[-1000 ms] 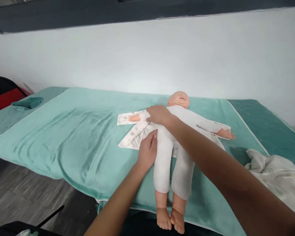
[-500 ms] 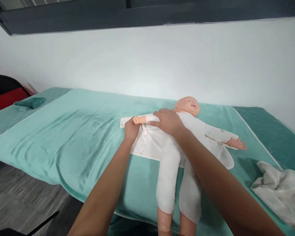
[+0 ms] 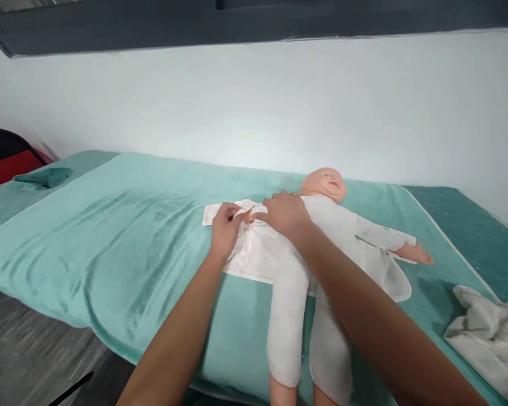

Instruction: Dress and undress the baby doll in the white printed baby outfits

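A baby doll (image 3: 324, 183) in white underclothes lies on its back, its head toward the wall. An open white jacket (image 3: 260, 251) is spread beneath it, and a patterned sleeve covers the doll's arm on the right side. My left hand (image 3: 226, 230) pinches the jacket's cloth near the opening of the other sleeve, beside the doll's hand. On the doll's arm on the left side rests my right hand (image 3: 287, 213), its thumb and fingers around the white-sleeved forearm. Only a bit of that doll hand shows between my hands.
A green velvety sheet (image 3: 152, 225) covers the bed. At the right edge lies a crumpled white cloth (image 3: 489, 338). A red and black object (image 3: 12, 163) stands at the far left. Behind the bed is a white wall (image 3: 186, 107).
My left hand has let go of the doll's hand and now grips the jacket's cloth next to it. Cloth now partly covers the doll's hand. My right hand stays on the doll's arm.
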`<action>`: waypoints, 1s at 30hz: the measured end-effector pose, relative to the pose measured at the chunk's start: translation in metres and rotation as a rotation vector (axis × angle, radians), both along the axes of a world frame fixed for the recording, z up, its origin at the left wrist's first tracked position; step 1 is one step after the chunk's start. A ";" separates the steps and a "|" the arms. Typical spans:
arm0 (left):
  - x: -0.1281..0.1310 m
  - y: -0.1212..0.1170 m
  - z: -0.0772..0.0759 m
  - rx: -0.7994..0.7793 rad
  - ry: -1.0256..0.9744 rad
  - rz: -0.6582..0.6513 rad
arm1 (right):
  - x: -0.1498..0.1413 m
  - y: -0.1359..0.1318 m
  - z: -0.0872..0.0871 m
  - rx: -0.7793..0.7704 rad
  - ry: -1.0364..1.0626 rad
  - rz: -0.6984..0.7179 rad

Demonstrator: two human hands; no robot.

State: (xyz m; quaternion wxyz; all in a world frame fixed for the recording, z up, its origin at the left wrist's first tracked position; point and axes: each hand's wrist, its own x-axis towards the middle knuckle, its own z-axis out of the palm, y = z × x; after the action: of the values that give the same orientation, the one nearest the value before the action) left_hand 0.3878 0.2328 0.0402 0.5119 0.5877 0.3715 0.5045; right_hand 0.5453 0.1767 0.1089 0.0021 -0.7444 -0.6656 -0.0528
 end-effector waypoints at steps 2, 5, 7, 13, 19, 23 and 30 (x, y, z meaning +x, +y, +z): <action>0.004 -0.005 0.000 0.067 0.079 -0.101 | -0.003 0.006 -0.002 -0.020 -0.024 -0.020; 0.009 -0.012 0.002 0.035 0.017 -0.154 | -0.008 0.013 -0.005 -0.021 -0.035 -0.028; 0.013 -0.018 0.005 -0.034 -0.048 -0.196 | -0.011 0.016 -0.007 -0.018 -0.021 -0.022; 0.018 -0.025 0.009 -0.015 -0.023 -0.181 | -0.007 -0.003 0.005 0.073 0.102 0.037; 0.013 -0.017 0.007 -0.043 -0.031 -0.145 | 0.055 -0.076 0.021 0.486 0.353 -0.396; 0.017 -0.015 0.011 -0.085 -0.058 -0.131 | 0.095 -0.114 0.011 0.230 0.325 -0.812; 0.035 -0.016 0.029 -0.263 -0.158 -0.156 | 0.087 -0.126 -0.003 0.336 0.505 -0.648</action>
State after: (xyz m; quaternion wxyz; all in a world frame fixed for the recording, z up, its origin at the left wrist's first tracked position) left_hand 0.4230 0.2169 0.0696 0.6494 0.5012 0.3463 0.4551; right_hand 0.6321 0.0512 0.1056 0.2687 -0.8935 -0.3589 0.0253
